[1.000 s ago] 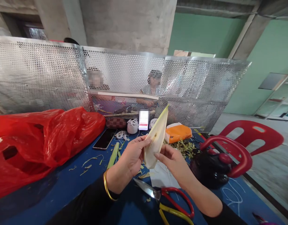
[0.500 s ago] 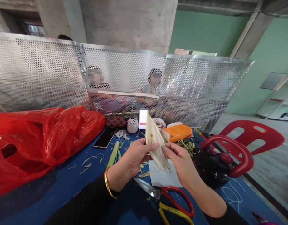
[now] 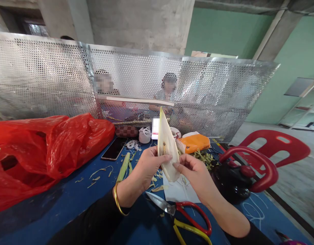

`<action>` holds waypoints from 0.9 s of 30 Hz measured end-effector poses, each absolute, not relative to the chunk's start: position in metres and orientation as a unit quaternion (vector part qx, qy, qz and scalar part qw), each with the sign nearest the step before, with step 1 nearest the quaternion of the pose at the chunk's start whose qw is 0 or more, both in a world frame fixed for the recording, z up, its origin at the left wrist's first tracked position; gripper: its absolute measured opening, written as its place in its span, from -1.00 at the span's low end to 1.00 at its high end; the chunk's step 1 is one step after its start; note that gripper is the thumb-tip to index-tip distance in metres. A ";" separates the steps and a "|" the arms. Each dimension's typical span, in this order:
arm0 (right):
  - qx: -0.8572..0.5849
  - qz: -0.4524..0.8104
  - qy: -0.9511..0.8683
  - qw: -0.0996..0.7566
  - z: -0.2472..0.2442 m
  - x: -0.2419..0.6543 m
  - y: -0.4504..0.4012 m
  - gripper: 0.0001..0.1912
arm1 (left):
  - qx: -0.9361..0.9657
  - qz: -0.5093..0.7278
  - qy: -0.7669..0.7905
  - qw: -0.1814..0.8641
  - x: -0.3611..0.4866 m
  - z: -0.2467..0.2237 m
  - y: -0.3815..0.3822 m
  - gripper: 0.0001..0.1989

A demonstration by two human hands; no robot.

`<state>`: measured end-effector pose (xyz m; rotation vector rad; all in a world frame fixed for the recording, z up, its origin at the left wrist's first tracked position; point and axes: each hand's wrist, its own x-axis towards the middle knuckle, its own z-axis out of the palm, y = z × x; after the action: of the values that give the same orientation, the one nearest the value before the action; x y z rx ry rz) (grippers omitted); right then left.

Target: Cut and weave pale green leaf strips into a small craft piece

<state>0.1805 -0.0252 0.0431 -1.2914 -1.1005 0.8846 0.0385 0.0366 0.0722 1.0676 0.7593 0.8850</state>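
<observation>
A pale corn husk [image 3: 167,141] stands upright between my hands, its pointed tip up and a small brown spot on its face. My left hand [image 3: 149,166] pinches its left edge, the thumb lying across the front. On the lower right edge, my right hand [image 3: 194,172] grips it between thumb and fingers. Below the hands lie scissors [image 3: 172,207] with one red and one yellow handle, blades pointing left. White paper [image 3: 181,192] lies beneath the husk, with husk scraps around it. Green husk strips [image 3: 124,166] rest left of my left hand.
A red plastic bag [image 3: 44,149] covers the table's left side. A phone [image 3: 114,148], white string ball [image 3: 144,135] and orange packet [image 3: 196,143] sit farther back. On the right stands a black kettle-shaped object [image 3: 230,180] with a red handle. A perforated metal screen [image 3: 136,71] separates two people opposite.
The husk's tip has risen and its face appears spread flatter and more upright. Both hands keep their grip with only slight shifts; the scissors stay in place.
</observation>
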 end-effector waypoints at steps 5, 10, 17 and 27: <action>-0.527 0.407 -0.442 0.600 0.045 0.182 -0.026 -0.78 | 0.489 0.397 0.358 0.689 0.036 0.069 0.043 -0.75; -0.514 0.430 -0.422 0.611 0.043 0.180 -0.026 -0.78 | 0.501 0.390 0.361 0.683 0.034 0.065 0.046 -0.76; -0.494 0.446 -0.428 0.612 0.047 0.178 -0.027 -0.70 | 0.511 0.407 0.350 0.671 0.034 0.063 0.047 -0.73; -0.564 0.329 -0.505 0.565 0.046 0.179 -0.029 -0.77 | 0.518 0.414 0.357 0.658 0.034 0.070 0.042 -0.73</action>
<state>0.1786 -0.0293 0.0463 -1.3267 -1.1878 0.7745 0.0342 0.0421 0.0701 1.1721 0.8092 0.9369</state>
